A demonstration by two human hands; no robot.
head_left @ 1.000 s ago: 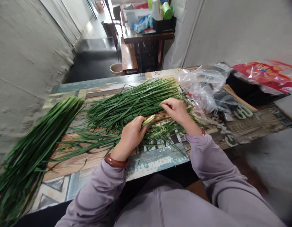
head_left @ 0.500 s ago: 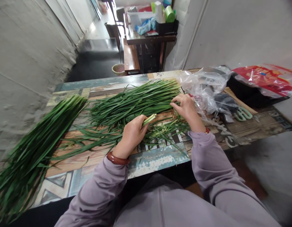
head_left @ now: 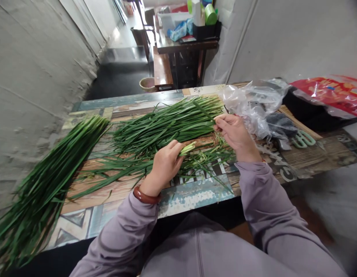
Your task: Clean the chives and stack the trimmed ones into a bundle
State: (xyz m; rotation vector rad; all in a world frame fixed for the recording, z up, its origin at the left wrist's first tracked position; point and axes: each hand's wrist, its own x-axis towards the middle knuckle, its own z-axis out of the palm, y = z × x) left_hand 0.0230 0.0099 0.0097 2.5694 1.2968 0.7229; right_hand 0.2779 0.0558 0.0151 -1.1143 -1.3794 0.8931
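My left hand (head_left: 166, 163) is closed around a small bunch of garlic chives (head_left: 187, 148), their pale cut ends poking out past the thumb. Between the thumb and fingers of my right hand (head_left: 236, 134) is a garlic chive (head_left: 203, 110), its green blade slanting up to the left. Behind both hands lies a large heap of garlic chives (head_left: 163, 125), pale ends to the right. Loose trimmings and stray leaves (head_left: 204, 159) are scattered in front of it. A second big bundle of garlic chives (head_left: 59, 173) rests along the left side.
Clear plastic bags (head_left: 250, 104), a dark grey cloth-like item (head_left: 280, 124) and light green scissors handles (head_left: 304, 139) lie right on the patterned table (head_left: 195, 198). A red plastic package (head_left: 330, 94) is farther right. Beyond stand a bench (head_left: 162, 69) and a basket (head_left: 148, 84).
My right hand has drawn back slightly from the heap and now holds up a garlic chive. The left hand keeps its small bunch. The view has shifted a little.
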